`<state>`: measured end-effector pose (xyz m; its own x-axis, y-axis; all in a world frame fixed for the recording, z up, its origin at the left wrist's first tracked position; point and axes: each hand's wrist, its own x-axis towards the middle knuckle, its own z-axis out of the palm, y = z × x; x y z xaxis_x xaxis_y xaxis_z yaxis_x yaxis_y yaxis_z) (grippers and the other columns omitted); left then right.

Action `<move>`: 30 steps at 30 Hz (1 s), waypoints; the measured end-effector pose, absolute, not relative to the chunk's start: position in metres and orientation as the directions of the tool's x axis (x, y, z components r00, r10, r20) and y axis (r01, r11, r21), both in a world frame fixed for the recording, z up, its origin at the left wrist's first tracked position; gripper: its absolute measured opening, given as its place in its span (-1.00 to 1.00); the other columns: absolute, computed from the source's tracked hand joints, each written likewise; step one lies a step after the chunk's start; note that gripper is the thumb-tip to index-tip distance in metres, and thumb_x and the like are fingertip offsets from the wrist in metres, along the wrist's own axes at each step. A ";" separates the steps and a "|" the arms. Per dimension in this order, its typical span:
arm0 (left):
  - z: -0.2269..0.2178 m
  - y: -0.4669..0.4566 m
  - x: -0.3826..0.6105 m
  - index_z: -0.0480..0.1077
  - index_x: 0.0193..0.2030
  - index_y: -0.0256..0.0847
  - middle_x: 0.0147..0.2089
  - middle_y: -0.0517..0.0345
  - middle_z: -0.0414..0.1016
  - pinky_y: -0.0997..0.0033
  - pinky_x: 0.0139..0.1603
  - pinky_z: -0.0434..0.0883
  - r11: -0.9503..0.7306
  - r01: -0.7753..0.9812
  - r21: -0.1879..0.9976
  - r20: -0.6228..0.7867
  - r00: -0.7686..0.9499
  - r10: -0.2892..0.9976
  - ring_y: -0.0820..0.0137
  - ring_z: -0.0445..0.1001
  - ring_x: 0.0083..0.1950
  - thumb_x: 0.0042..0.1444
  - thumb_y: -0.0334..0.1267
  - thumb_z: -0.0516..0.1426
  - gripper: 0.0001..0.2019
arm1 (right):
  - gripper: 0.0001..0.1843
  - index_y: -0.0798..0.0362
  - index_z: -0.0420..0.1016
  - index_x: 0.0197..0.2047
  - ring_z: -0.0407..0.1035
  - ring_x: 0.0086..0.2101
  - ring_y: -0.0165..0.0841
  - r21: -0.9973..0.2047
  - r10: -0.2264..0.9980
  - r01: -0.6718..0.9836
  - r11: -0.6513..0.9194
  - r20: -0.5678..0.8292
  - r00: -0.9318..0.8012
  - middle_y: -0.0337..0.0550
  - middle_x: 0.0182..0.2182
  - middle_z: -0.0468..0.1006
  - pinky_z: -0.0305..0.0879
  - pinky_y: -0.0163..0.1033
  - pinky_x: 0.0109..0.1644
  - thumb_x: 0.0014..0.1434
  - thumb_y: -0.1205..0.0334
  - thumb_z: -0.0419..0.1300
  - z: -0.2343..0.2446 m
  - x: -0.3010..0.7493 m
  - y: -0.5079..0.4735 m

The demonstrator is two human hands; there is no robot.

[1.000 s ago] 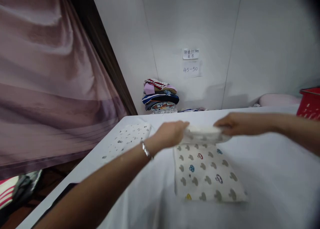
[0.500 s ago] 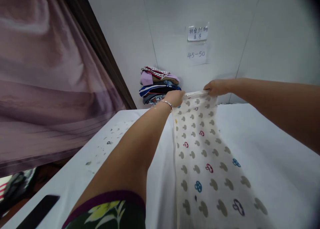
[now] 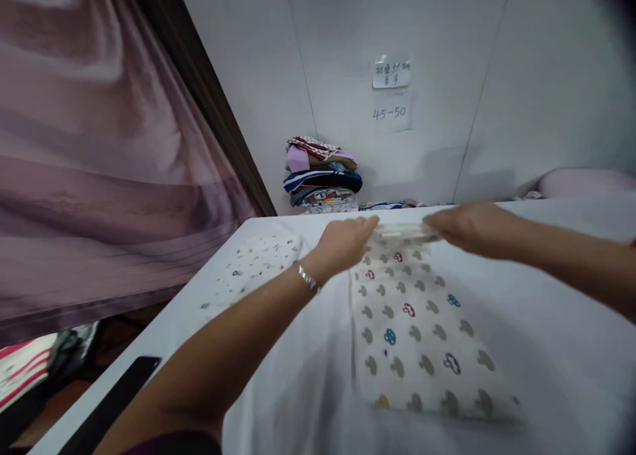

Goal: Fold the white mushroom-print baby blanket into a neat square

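A long white cloth [image 3: 412, 329] printed with grey, red and blue mushrooms lies along the white table, its near end towards me. Its far end is gathered in a narrow folded band between my two hands. My left hand [image 3: 346, 241], with a silver bracelet at the wrist, grips the band's left corner. The right corner is in the fingers of my right hand [image 3: 462, 226], which is smeared by motion. Both hands hold that end slightly above the rest of the cloth.
Another white cloth with small prints [image 3: 258, 263] lies on the table [image 3: 293, 375] at left. A stack of folded fabrics [image 3: 322, 177] stands at the back against the wall. A black phone-like slab [image 3: 114, 402] rests at the near left edge. A pink curtain [image 3: 99, 177] hangs at left.
Both hands have come down and closer to me with the cloth's far end. The cloth's near end has come into view, and the view has shifted slightly.
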<state>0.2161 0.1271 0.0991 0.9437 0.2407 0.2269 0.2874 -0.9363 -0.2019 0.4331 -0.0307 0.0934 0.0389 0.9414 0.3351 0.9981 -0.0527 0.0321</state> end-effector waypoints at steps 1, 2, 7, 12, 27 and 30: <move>0.088 0.108 0.200 0.14 0.11 -0.17 -0.16 0.07 0.42 0.35 -0.27 0.30 -0.941 0.268 -0.207 0.212 0.951 0.224 0.31 0.41 -0.22 0.12 -0.44 -0.02 -0.61 | -0.79 0.00 0.43 -0.39 0.31 -0.55 -0.36 0.068 0.959 0.997 -0.030 0.285 0.009 -0.16 -0.52 0.51 0.13 -0.25 -0.46 0.19 0.24 0.01 0.083 0.417 -0.052; 0.074 0.090 0.185 0.18 0.03 -0.18 -0.20 0.09 0.41 0.35 -0.28 0.30 -0.948 0.240 -0.208 0.201 0.959 0.198 0.32 0.39 -0.23 0.12 -0.47 -0.04 -0.67 | -0.81 0.00 0.43 -0.29 0.35 -0.49 -0.33 0.091 0.957 0.996 0.007 0.289 -0.033 -0.12 -0.42 0.54 0.17 -0.22 -0.41 0.19 0.30 -0.01 0.069 0.400 -0.072; -0.001 0.017 0.134 0.21 -0.19 -0.20 -0.27 0.10 0.36 0.32 -0.26 0.32 -0.968 0.189 -0.164 0.141 0.976 0.167 0.32 0.36 -0.25 0.13 -0.52 -0.03 -0.83 | -0.68 0.07 0.38 -0.16 0.39 -0.39 -0.28 0.213 0.919 0.967 0.140 0.335 -0.207 -0.01 -0.28 0.53 0.24 -0.19 -0.33 0.11 0.51 -0.08 -0.017 0.342 -0.144; -0.021 -0.009 0.123 0.21 -0.17 -0.22 -0.23 0.07 0.36 0.28 -0.24 0.33 -0.948 0.285 -0.145 0.212 0.944 0.251 0.29 0.37 -0.22 0.13 -0.52 -0.02 -0.82 | -0.73 0.08 0.37 -0.18 0.41 -0.36 -0.24 0.213 0.927 0.976 0.051 0.352 -0.125 0.02 -0.24 0.52 0.25 -0.19 -0.36 0.10 0.49 -0.04 -0.031 0.330 -0.162; -0.050 -0.035 0.114 0.28 -0.14 -0.26 -0.06 -0.01 0.38 0.19 0.05 0.29 -0.934 0.267 -0.237 0.349 0.921 0.174 0.26 0.34 0.00 0.19 -0.49 -0.05 -0.83 | -0.64 0.12 0.40 -0.07 0.38 -0.08 -0.21 0.298 0.926 0.954 0.007 0.358 -0.119 0.07 -0.05 0.48 0.34 -0.14 -0.14 0.12 0.52 -0.07 -0.056 0.319 -0.193; -0.060 -0.036 0.111 0.29 -0.10 -0.26 0.02 -0.01 0.38 0.20 0.12 0.27 -0.938 0.274 -0.212 0.385 0.906 0.178 0.26 0.32 0.08 0.19 -0.49 -0.05 -0.80 | -0.63 0.13 0.41 -0.06 0.38 -0.06 -0.19 0.300 0.926 0.954 0.011 0.358 -0.123 0.08 -0.04 0.47 0.35 -0.12 -0.13 0.12 0.53 -0.06 -0.060 0.318 -0.195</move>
